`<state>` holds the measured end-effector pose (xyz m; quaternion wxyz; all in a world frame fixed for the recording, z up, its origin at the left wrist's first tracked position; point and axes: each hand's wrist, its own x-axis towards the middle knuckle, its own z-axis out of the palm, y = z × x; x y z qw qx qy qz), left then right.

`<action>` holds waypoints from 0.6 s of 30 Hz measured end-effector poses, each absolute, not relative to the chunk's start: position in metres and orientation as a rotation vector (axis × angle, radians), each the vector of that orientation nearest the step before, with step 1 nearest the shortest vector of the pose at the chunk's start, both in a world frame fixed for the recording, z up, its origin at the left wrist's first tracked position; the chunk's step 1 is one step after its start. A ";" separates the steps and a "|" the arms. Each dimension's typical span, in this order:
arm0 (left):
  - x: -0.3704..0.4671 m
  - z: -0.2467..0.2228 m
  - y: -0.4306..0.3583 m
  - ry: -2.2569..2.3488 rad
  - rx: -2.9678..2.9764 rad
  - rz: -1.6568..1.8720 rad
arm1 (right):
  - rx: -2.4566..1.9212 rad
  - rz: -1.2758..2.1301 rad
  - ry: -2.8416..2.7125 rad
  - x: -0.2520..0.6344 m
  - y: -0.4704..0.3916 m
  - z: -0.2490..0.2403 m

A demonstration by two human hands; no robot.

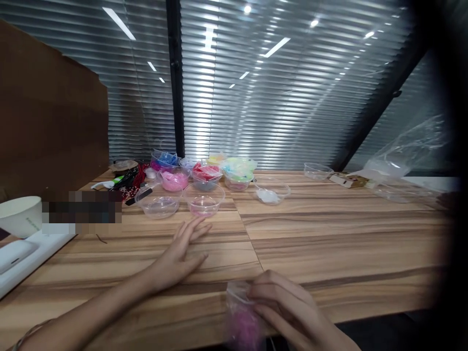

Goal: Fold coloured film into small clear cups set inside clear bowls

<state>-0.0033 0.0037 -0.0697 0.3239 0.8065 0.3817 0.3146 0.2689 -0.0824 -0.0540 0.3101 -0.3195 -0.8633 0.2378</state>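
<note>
My left hand (179, 261) reaches over the wooden table with its fingers spread and nothing in them. Just beyond its fingertips stands a clear plastic bowl (204, 201) with a pinkish bottom. Low in the view, close to the table's front edge, my right hand (288, 304) pinches the upper part of a small clear plastic bag (237, 297). Something pink-purple (244, 329) fills the bag's lower part, blurred by motion, so its kind does not show.
Behind stand more clear bowls: one with pink material (174, 179), one with red (206, 171), another with white (268, 196). A bowl (161, 207) sits at left. Red and black cords (137, 180) lie by a brown panel (54, 112). A plastic bag (395, 156) rests far right.
</note>
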 end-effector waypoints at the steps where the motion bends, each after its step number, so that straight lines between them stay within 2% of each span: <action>1: -0.007 -0.066 0.007 1.043 2.202 0.890 | -0.844 0.625 -2.263 0.269 -0.078 -0.055; 9: -0.038 -0.044 0.030 1.570 2.696 1.623 | -0.897 0.696 -2.067 0.276 -0.030 -0.053; 14: -0.059 -0.041 0.045 1.884 2.678 1.693 | -0.870 0.912 -1.898 0.278 0.005 -0.049; 18: -0.074 -0.036 0.056 2.008 2.588 1.610 | -0.923 1.148 -1.781 0.276 0.029 -0.040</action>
